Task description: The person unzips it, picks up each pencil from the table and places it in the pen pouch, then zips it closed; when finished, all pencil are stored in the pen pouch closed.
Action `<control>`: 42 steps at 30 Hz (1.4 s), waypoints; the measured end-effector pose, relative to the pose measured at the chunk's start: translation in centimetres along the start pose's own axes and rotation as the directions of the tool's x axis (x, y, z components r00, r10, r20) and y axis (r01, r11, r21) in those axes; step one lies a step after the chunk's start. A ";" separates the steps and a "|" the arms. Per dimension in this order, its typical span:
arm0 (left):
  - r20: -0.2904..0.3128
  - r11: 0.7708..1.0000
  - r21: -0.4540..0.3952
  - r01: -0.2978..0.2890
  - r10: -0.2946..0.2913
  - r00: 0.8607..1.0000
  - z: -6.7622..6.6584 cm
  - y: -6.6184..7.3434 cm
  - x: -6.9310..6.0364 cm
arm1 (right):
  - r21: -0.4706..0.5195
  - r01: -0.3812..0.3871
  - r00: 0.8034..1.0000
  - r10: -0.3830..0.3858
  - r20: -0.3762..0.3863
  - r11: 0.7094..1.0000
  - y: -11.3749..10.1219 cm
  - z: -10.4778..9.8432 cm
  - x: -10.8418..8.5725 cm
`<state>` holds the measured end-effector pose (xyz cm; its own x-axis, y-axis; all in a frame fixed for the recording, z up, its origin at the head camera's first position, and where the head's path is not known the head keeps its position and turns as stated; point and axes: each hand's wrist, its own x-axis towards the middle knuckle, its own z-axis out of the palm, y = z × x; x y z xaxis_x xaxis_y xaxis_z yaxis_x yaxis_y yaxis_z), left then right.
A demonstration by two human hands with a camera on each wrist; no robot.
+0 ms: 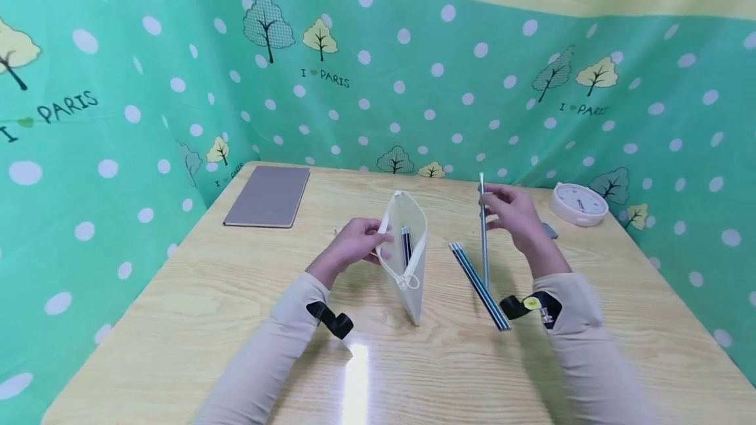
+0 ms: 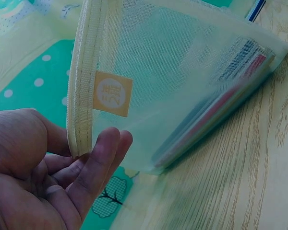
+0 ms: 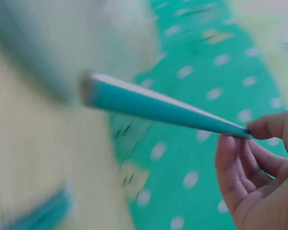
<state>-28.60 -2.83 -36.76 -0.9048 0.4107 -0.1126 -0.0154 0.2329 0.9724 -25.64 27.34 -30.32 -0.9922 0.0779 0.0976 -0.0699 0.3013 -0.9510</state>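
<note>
A: Item one, the hands?

B: Left hand [image 1: 354, 241]: holding the zip edge of a cream mesh zip pouch [image 2: 163, 86] between thumb and fingers. Right hand [image 1: 510, 212]: pinching one teal pencil [image 1: 485, 248] near its far end, just right of the pouch.

A: Pouch, handling?

B: It is standing on the bench [image 1: 177, 320], mouth gaping upward. Probably light and limp, the mesh likely sagging wherever unsupported; the zip band, looking stiffer, is offering the better hold.

A: Pencil?

B: Presumably light, stiff and smooth, apt to swivel in an end pinch; mid-shaft would likely be steadier. Whether its near end is touching anything, I cannot tell.

A: Differences by view?

B: The left wrist view is showing a tan label [image 2: 113, 93] and, through the mesh, a red shaft among the stored pencils [image 2: 211, 110] lying along the bottom seam. The head view is showing only dark shafts through the mouth. It is also giving the loose pencils [image 1: 479, 286], apparently three, lying together; the right wrist view is blurring them.

A: Outlying items?

B: Grey-brown notebook [image 1: 268, 197], lying far left; pale pink round clock [image 1: 580, 203], sitting far right; polka-dot cloth [image 1: 437, 103], hanging behind.
</note>
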 end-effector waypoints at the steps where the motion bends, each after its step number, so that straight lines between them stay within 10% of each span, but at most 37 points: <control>1: 0.000 1.000 -0.003 0.003 -0.003 1.000 -0.1 -0.1 0.0 | 0.093 0.009 1.000 -0.006 -0.025 0.996 -0.4 0.4 -0.2; 7: 0.003 1.000 0.000 0.004 -0.004 1.000 -0.1 -0.2 -0.1 | 0.527 0.087 0.990 -0.013 -0.142 0.845 -2.2 2.5 -1.4; 15: 0.011 1.000 0.006 -0.002 0.002 1.000 -0.1 0.0 -0.2 | 0.659 0.197 0.975 -0.074 -0.209 0.726 -2.7 3.8 -1.4; 24: 0.024 1.000 0.012 -0.013 0.013 1.000 -0.3 0.0 0.0 | 0.632 0.173 0.982 -0.082 -0.170 0.755 -2.9 4.7 -1.5; 33: 0.025 1.000 0.018 0.010 -0.011 1.000 -0.2 0.1 0.0 | 0.471 0.193 0.978 -0.132 -0.161 0.861 -2.9 5.7 -1.8; 42: 0.023 1.000 0.026 0.017 -0.017 1.000 -0.2 0.3 -0.1 | 0.428 0.210 0.976 -0.163 -0.146 0.879 -3.0 6.5 -1.9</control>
<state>-28.66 -3.00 -36.43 -0.8945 0.4265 -0.1340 -0.0196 0.2622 0.9648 -24.25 20.16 -29.59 -0.9418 0.1657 0.2926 -0.3144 -0.1253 -0.9410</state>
